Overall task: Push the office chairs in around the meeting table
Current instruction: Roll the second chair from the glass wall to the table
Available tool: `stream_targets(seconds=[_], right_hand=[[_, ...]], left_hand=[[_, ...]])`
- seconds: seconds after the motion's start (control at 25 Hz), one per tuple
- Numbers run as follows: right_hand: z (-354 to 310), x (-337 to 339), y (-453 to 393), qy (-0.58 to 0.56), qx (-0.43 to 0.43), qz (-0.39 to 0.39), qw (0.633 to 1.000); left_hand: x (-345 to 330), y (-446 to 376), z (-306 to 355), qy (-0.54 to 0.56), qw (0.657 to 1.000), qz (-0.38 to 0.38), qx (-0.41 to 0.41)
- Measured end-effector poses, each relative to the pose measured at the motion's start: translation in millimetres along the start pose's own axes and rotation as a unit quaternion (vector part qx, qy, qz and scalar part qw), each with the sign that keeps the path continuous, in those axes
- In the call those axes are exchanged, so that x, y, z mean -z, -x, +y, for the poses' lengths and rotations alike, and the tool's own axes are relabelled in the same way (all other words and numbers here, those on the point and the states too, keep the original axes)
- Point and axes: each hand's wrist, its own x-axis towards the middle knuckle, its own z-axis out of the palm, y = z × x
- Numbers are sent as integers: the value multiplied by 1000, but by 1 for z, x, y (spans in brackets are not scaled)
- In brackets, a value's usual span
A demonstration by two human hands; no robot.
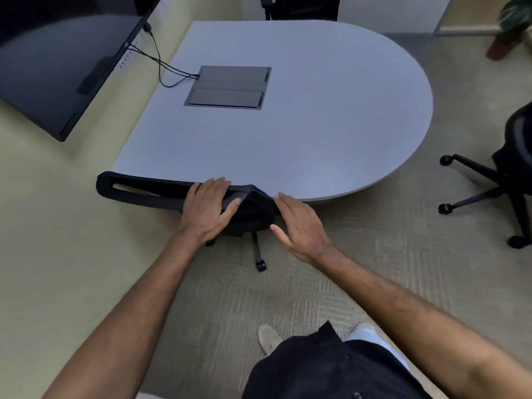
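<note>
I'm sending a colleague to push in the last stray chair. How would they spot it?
Find the grey round-ended meeting table. Off its curved right end stands a black office chair. Unlike the near chair tucked against the edge, this one sits clear on the carpet.

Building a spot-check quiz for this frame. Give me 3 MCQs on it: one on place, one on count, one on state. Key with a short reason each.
1. Where is the chair at the right of the view?
A. tucked under the table
B. out on the carpet, apart from the table
C. lying on its side

2. How many cables run from the monitor to the panel in the tabletop?
A. none
B. two
C. five

3. What is the left hand doing?
A. resting on top of the near chair's backrest
B. hanging at the person's side
C. lying flat on the tabletop

Key:
1 B: the right chair stands on the carpet, with a gap to the table.
2 B: two cables leave the monitor and reach the panel.
3 A: the left hand lies over the near chair's backrest; the right hand is at its right end.
</note>
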Motion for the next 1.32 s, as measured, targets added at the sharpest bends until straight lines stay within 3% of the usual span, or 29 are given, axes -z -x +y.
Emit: stream_targets(seconds=[0.28,0.52,0.76,0.96,1.32], right_hand=[[170,59,105,46,-131,-63,988],[299,136,186,77,-228,-37,970],[396,209,243,79,-337,29,938],[469,262,254,54,-426,105,897],[659,371,178,64,-468,214,855]], left_hand=[[-51,-59,171,-9,995,-61,-83],[-105,-122,345,16,981,-94,-172],[-116,-192,495,27,959,-98,-265],[-121,-268,581,4,940,-88,-329],[-137,-479,746,14,929,-62,-364]])
